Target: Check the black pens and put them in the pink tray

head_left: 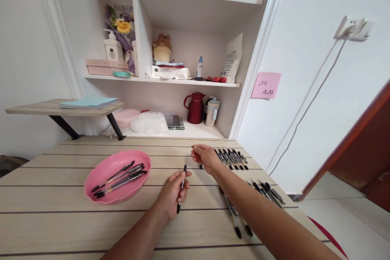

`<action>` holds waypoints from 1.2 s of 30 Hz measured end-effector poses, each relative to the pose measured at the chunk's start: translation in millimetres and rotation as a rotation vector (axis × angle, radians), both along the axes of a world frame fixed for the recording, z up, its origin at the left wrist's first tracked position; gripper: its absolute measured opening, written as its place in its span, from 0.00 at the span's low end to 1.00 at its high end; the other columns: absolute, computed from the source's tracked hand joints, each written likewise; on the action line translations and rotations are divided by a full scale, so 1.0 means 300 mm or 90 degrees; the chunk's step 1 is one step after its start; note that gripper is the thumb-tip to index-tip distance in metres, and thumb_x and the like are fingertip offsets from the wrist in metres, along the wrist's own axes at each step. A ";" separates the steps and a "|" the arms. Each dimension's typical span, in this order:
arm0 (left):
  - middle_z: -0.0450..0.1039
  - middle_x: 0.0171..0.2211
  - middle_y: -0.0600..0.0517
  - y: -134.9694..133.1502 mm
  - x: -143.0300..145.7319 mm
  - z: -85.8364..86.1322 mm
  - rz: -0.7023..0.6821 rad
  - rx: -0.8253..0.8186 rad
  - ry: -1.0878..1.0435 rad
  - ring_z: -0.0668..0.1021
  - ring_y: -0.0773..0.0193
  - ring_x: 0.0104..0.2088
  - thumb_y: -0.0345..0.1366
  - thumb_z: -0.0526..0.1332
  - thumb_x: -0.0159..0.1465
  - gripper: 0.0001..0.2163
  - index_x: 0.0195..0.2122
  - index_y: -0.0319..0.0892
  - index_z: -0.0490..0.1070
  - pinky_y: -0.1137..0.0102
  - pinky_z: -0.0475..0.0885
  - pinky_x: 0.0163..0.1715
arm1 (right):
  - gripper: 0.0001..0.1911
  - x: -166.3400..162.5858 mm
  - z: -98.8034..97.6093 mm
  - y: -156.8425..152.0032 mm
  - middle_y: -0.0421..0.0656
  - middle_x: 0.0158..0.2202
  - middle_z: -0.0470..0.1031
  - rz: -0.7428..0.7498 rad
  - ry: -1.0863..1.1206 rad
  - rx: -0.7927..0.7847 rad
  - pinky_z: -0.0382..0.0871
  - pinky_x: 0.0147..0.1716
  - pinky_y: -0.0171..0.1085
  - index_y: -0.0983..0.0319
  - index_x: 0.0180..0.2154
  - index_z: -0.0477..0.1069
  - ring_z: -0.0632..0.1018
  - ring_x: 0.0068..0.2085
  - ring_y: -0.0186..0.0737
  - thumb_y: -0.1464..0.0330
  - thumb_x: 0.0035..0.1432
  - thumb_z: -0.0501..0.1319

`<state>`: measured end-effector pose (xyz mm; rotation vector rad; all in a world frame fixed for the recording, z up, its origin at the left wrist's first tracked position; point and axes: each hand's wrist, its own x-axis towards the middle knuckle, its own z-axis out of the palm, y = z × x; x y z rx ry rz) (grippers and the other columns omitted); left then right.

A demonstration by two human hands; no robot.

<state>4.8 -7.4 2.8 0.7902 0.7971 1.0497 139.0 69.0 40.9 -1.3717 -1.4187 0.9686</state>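
My left hand [173, 193] is wrapped round a pen [183, 185], held upright at a slant above the wooden table. Its narrow end points up and away from me. My right hand [206, 157] is a short way beyond, fingers pinched together; anything between the fingertips is too small to make out. Beside it lies a row of short black pen parts [230, 158], partly hidden by the hand. Under my right forearm are longer clear pen pieces with black ends [233, 215]. Another group of dark pen pieces [266, 193] lies to the right of that forearm.
A pink scalloped bowl [91, 178] with several pens [122, 178] in it stands on the left of the table [122, 227]. Behind it rises a small raised stand [39, 107] bearing blue paper [88, 102]. Shelves at the back hold a red jug [195, 109] and a bottle [212, 112].
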 end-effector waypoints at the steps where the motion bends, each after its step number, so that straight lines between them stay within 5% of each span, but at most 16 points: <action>1: 0.63 0.18 0.59 0.001 0.000 0.000 0.002 -0.001 -0.003 0.56 0.80 0.10 0.42 0.60 0.53 0.14 0.37 0.40 0.66 0.80 0.43 0.10 | 0.14 0.020 0.003 0.014 0.44 0.25 0.73 -0.007 -0.043 -0.003 0.65 0.24 0.31 0.64 0.30 0.68 0.73 0.24 0.32 0.61 0.52 0.52; 6: 0.63 0.18 0.59 0.006 0.001 -0.009 0.005 0.000 -0.013 0.56 0.80 0.10 0.42 0.60 0.52 0.14 0.37 0.40 0.66 0.79 0.43 0.10 | 0.11 0.093 -0.003 0.042 0.47 0.20 0.72 -0.056 -0.344 0.004 0.63 0.28 0.35 0.64 0.16 0.68 0.74 0.29 0.43 0.64 0.43 0.59; 15: 0.63 0.18 0.58 0.006 0.001 -0.007 -0.001 -0.001 -0.003 0.56 0.80 0.10 0.43 0.60 0.52 0.15 0.38 0.40 0.66 0.79 0.43 0.10 | 0.10 0.035 -0.036 0.048 0.56 0.37 0.74 -0.005 -0.681 0.015 0.62 0.39 0.40 0.65 0.30 0.73 0.73 0.42 0.50 0.66 0.45 0.61; 29: 0.63 0.18 0.58 0.018 0.002 -0.025 -0.006 0.002 -0.003 0.56 0.80 0.11 0.45 0.59 0.53 0.16 0.38 0.39 0.66 0.79 0.43 0.11 | 0.16 -0.006 -0.048 0.099 0.58 0.40 0.73 -0.007 -0.783 0.001 0.64 0.38 0.40 0.67 0.39 0.71 0.74 0.41 0.49 0.69 0.46 0.60; 36: 0.64 0.19 0.58 0.015 0.000 -0.021 -0.003 0.002 -0.008 0.59 0.79 0.12 0.44 0.59 0.53 0.17 0.40 0.40 0.66 0.79 0.46 0.11 | 0.15 0.062 0.019 0.067 0.56 0.37 0.73 -0.067 -0.763 0.008 0.62 0.33 0.37 0.66 0.37 0.72 0.74 0.39 0.48 0.64 0.50 0.56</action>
